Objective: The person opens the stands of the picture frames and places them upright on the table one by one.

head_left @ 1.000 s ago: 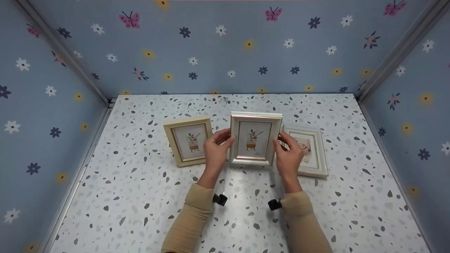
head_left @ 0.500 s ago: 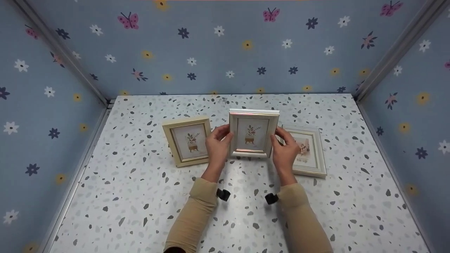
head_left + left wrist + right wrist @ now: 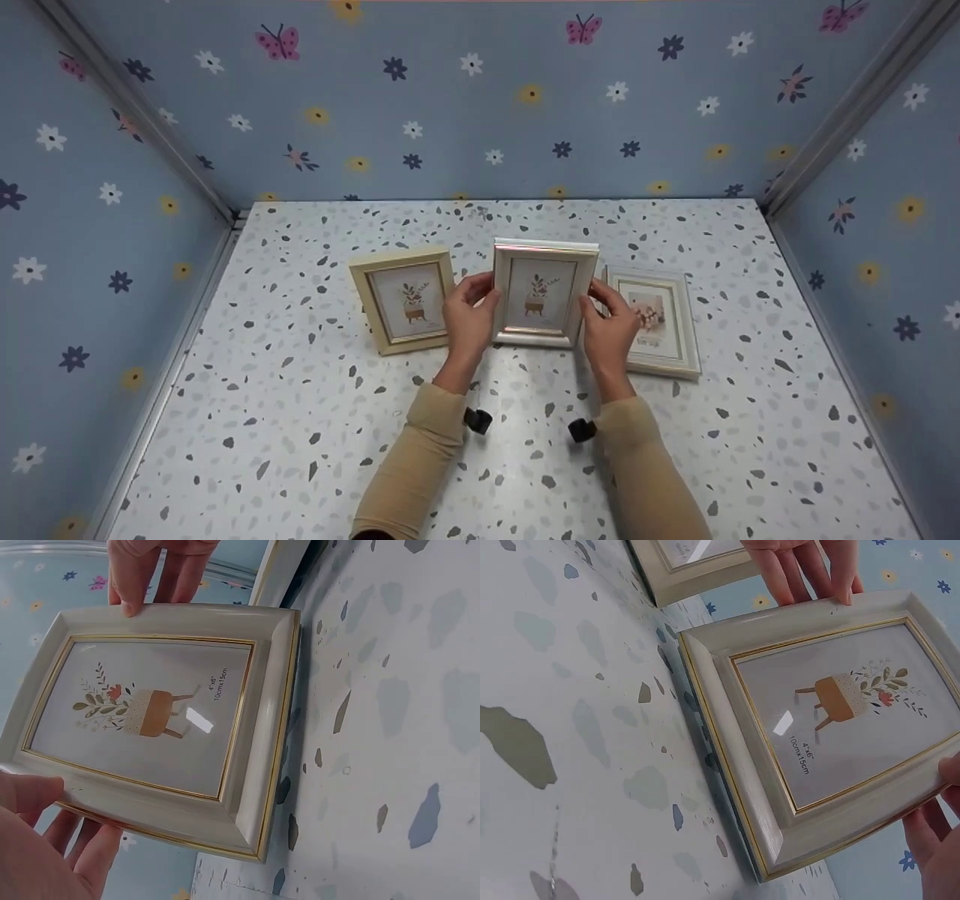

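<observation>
Between both hands stands a cream picture frame (image 3: 540, 336) with gold edging and a potted-plant print, nearly upright. My left hand (image 3: 471, 319) grips its left side, thumb on the front and fingers behind. On the opposite side my right hand (image 3: 611, 334) pinches the edge in the same way. Both wrist views show the frame (image 3: 255, 765) close to the speckled tabletop; whether its lower edge touches cannot be told. A yellowish picture frame (image 3: 373, 304) with a like print stands to the left, partly behind my left hand. To the right lies a pale picture frame (image 3: 688, 322), partly covered by my right hand.
The speckled white table (image 3: 300, 450) is bounded by a blue flowered back wall (image 3: 465, 97) and side walls with metal edges. A black wrist camera (image 3: 478, 421) sits on the left sleeve, another black camera (image 3: 582, 430) on the right.
The held picture frame rose slightly and tilted back half a second ago, then came down again near its former place. Both hands moved with it. The other two frames stayed put.
</observation>
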`<state>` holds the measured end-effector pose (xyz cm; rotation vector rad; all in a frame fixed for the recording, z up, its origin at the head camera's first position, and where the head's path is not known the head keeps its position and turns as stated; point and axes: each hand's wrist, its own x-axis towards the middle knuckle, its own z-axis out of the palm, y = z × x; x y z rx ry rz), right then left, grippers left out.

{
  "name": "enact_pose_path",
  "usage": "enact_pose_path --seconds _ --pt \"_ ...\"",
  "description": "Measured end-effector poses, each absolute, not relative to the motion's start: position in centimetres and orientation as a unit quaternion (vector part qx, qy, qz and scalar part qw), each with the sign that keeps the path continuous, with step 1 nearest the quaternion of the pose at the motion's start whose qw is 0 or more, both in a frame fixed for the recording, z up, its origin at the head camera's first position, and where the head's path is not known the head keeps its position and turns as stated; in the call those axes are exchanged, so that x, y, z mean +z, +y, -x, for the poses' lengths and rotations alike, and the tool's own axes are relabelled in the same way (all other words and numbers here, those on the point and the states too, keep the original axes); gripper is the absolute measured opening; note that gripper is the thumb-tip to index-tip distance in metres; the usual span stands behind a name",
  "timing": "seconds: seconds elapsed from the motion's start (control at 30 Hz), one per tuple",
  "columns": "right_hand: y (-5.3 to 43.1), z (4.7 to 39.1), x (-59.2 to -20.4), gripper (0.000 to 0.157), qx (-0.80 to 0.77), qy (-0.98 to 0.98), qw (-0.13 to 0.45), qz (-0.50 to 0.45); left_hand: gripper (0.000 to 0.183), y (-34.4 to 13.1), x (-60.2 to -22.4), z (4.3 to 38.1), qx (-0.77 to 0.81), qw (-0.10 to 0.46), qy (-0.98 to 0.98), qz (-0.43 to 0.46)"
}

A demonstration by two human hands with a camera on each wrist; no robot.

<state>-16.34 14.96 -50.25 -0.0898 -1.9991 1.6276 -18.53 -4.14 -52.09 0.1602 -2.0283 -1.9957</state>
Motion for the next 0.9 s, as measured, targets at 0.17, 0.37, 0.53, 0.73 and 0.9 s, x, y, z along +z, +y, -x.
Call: enact_pose_path --seconds 0.17,0.37,0.53,0.73,0.9 --pt "15.1 16.2 -50.4 0.026 0.619 -0.736 0.275 0.026 0.021 -4.2 -52.3 18.3 -0.695 0.139 -0.703 -0.057" --pt "15.0 15.8 -50.5 0.027 0.624 -0.734 0.268 0.017 0.022 -4.5 -52.7 17.7 -0.691 0.142 -0.706 -0.063" --pt "15.0 15.6 -50.5 0.028 0.618 -0.739 0.268 0.011 0.023 -4.6 -52.9 17.5 -0.693 0.137 -0.706 -0.055" --pt "15.1 15.2 -50.6 0.029 0.61 -0.747 0.265 -0.005 0.024 -4.8 -53.0 17.3 -0.698 0.142 -0.701 -0.045" --pt "15.3 14.9 -50.8 0.03 0.616 -0.744 0.258 -0.024 0.027 -4.9 -53.1 16.9 -0.703 0.147 -0.694 -0.041"
